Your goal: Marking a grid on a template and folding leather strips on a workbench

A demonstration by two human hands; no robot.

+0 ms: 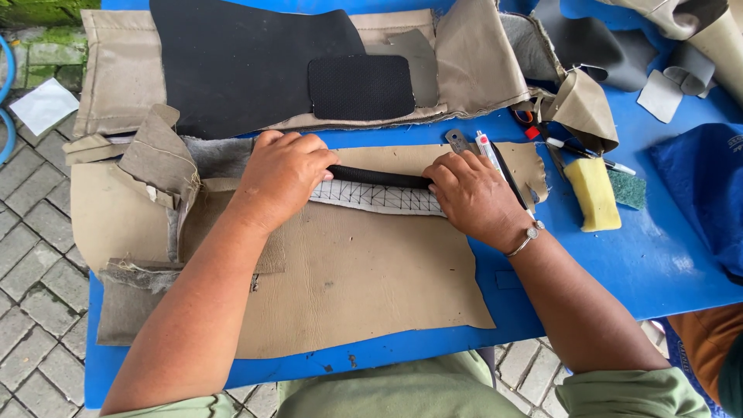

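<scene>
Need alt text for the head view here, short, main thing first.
Seen from above, the left hand and right hand press a black strip and a white cross-lined pattern piece onto tan leather on a blue table. A yellow sponge lies to the right, black material beyond.

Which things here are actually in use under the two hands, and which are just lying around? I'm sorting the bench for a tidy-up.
In use:
left hand and right hand, both pressing the black strip
white lined strip under it
tan leather sheet beneath

Lying about:
yellow sponge
black textured patch
white pen
blue cloth
</scene>
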